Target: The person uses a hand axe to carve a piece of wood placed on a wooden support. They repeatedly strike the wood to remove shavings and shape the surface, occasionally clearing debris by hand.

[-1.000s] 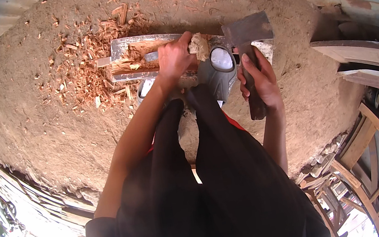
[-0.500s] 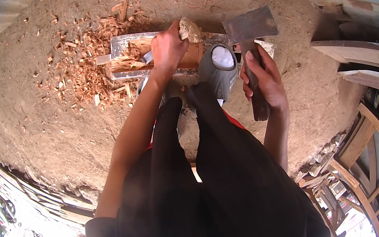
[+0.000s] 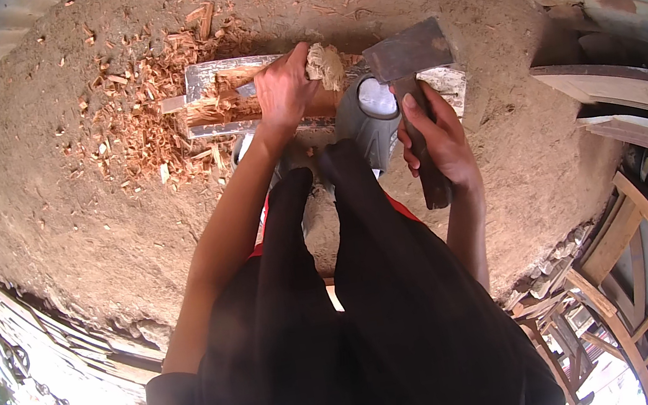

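Fingers closed, my left hand [image 3: 286,94] grips a chisel [image 3: 325,66]. The frayed, pale end of its handle sticks out to the right of my fist, and part of a metal blade shows on the left. Under that fist lies a block of wood [image 3: 232,127], with whitish worn sides and a reddish hollow holding loose chips. My right hand [image 3: 446,141] is wrapped round the handle of a mallet [image 3: 408,51] with a broad, dark, blocky head. The mallet head is to the right of the chisel's handle end, a short gap apart.
Reddish wood shavings [image 3: 150,124] lie over the dirt floor around the block's left end. My grey shoe [image 3: 363,130] stands against the block's near side. Curved wooden pieces [image 3: 620,92] are at the right, above a wooden chair frame [image 3: 614,241].
The mallet in my right hand has moved left, closer to the chisel's handle end. My left hand has shifted only slightly and still holds the chisel on the block.
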